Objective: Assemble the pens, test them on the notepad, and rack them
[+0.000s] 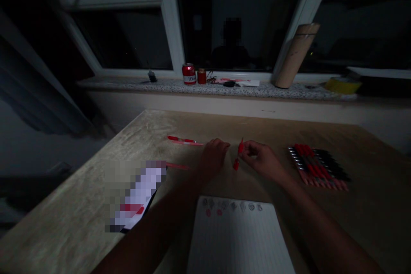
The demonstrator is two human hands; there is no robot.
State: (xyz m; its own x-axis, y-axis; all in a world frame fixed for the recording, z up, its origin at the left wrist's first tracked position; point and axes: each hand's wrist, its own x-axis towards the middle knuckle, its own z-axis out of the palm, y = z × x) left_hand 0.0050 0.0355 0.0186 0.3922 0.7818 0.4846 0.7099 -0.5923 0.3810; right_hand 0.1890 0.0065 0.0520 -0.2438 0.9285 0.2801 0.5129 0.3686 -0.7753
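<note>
My right hand (260,159) pinches a red pen (240,147) near its middle, slightly above the table. The pen stands steeply in the picture, with a thin tip at the top and a broader red end at the bottom. Just left of it, my left hand (213,157) is closed, fingers curled together and pointing toward the pen. Whatever those fingers may hold is hidden. Below both hands lies a lined notebook (239,239) with small dark and red scribbles along its top. A red pen and a pale pink stick (188,143) lie left of my left hand.
To the right, several red and black pens (316,165) lie in a row. At left are a phone (141,197) with a blurred screen and another pink stick (178,166). A red can (189,74), small red jar (201,76) and tall cardboard tube (296,56) stand on the windowsill.
</note>
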